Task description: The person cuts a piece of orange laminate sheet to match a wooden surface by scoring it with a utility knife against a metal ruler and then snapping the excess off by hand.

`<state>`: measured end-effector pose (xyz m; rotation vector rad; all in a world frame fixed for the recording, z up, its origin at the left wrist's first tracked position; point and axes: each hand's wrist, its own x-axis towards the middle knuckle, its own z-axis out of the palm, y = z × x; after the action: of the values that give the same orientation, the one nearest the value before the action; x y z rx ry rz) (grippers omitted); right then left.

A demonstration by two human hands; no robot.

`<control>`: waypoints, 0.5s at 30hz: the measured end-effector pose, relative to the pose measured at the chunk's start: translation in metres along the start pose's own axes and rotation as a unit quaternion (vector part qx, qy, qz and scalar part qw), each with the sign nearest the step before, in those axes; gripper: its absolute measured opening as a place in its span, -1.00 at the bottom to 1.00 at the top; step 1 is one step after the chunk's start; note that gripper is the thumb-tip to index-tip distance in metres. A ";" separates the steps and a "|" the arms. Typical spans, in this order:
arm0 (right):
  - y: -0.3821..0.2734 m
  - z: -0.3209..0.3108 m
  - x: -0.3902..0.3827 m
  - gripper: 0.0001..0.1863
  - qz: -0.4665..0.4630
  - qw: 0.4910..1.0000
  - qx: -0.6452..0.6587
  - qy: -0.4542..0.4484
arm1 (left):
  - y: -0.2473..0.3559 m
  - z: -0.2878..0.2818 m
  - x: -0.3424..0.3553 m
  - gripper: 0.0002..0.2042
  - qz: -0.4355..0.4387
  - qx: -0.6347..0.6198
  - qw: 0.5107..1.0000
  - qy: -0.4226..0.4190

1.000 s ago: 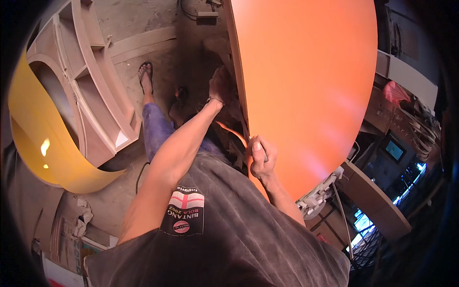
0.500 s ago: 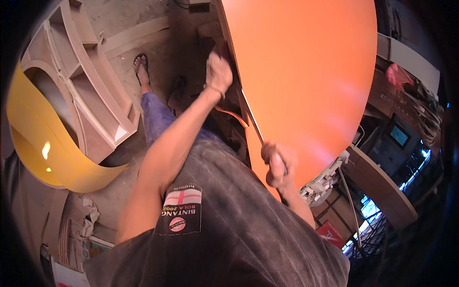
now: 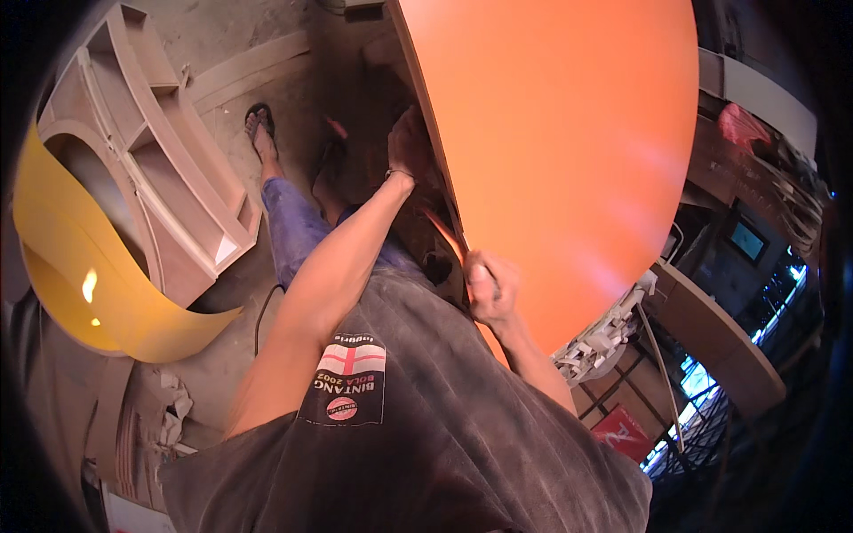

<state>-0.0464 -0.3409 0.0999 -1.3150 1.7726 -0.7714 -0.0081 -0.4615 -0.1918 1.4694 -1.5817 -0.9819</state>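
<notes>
A large orange panel [image 3: 560,151] with a curved outer edge stands in front of me. My right hand [image 3: 491,286] is closed in a fist at its near left edge. The hand grips a long, thin, flat tool like a file, now mostly hidden by the hand and the panel's edge. My left hand [image 3: 407,147] is farther along the same edge, in shadow and closed; what it holds, if anything, is hidden. Between my hands, a narrow orange strip [image 3: 444,229] hangs loose at the panel's edge.
At left lie a curved wooden shelf frame [image 3: 147,147] and a bent yellow sheet [image 3: 80,266]. White scraps [image 3: 604,329] are heaped beyond the panel's right edge, near a curved board [image 3: 720,342]. My sandalled foot [image 3: 259,124] is on the dusty floor.
My right hand has moved left and away from me, onto the panel's edge. The file-like tool has slipped from view over the edge. My left hand has sunk slightly lower into shadow.
</notes>
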 end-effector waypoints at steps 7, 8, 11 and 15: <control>0.011 0.001 0.001 -0.58 -0.027 0.999 0.008 0.021 | 0.026 -0.018 0.034 -0.70 -0.114 -0.138 0.984 0.019; 0.002 0.004 0.013 -0.60 -0.027 0.999 0.027 0.021 | 0.022 -0.022 0.046 -0.69 -0.128 -0.185 0.973 0.047; -0.020 0.003 0.041 -0.64 -0.062 0.992 0.107 0.010 | 0.040 -0.048 0.083 -0.60 -0.193 -0.239 0.949 0.077; -0.028 -0.024 0.007 -0.66 -0.077 0.995 0.067 -0.020 | 0.084 -0.064 0.060 -0.44 -0.206 -0.249 0.946 0.020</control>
<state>-0.0545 -0.3552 0.1334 -1.3783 1.5727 -0.9271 0.0115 -0.5200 -0.0875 1.4582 -0.9042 -1.4534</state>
